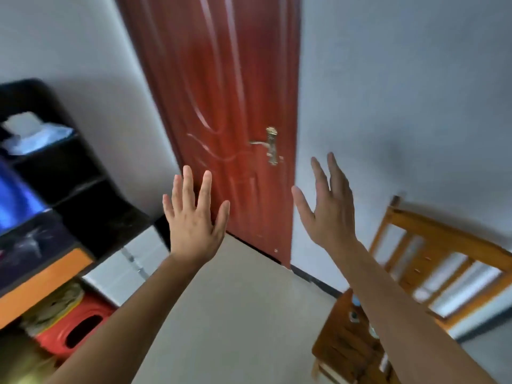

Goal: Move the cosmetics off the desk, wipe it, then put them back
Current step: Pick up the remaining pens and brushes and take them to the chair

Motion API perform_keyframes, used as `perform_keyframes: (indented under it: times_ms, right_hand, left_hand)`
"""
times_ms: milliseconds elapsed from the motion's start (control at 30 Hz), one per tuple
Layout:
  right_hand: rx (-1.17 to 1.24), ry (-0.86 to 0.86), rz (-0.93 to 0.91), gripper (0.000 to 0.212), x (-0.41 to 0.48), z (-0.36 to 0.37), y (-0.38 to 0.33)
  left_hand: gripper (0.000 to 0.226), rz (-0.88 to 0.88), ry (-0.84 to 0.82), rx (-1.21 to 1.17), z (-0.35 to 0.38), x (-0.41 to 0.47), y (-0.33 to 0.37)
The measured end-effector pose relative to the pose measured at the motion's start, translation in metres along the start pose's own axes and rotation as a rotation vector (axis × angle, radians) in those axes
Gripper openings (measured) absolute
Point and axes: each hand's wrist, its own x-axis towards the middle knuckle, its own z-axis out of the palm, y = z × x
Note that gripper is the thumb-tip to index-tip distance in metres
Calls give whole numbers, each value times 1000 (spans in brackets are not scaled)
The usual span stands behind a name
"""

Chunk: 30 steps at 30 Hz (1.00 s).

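Beyond both raised hands stands a red-brown door point(235, 106). Left hand point(194, 217) and right hand point(329, 206) are spread, empty, fingers pointing up; small blurred items lie on a wooden chair point(357, 336) under the right forearm.

Left hand point(194, 225) and right hand point(329, 209) raised, fingers spread, both empty. Red door point(230, 106) shut ahead. Wooden chair point(432, 261) at right.

**Small items on a wooden desk, mostly hidden**

A brown wooden desk point(336, 342) sits at lower right. On it lie a few small cosmetics point(355, 307), blurred and partly covered by a forearm: one pale blue, one dark and round.
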Motion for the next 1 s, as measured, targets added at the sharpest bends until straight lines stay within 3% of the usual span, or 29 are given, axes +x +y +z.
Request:
perform_keyframes:
  times_ms: [233,467,733,1000]
  right_hand:
    - [213,-151,-355,61,-14,141,-257]
    - [361,-394,-480,67,-64,238,-455]
    - [465,-597,-563,67,-99,349,-574]
    - [464,-672,-515,64,-63,511,-650]
  left_hand:
    - [68,-247,145,176,-135,-71,-241]
    - [71,-566,164,329,-227,-158,-411]
    - [77,-805,139,339,-233,-197,-531]
    - [68,-862,26,384,-196,-121,-701]
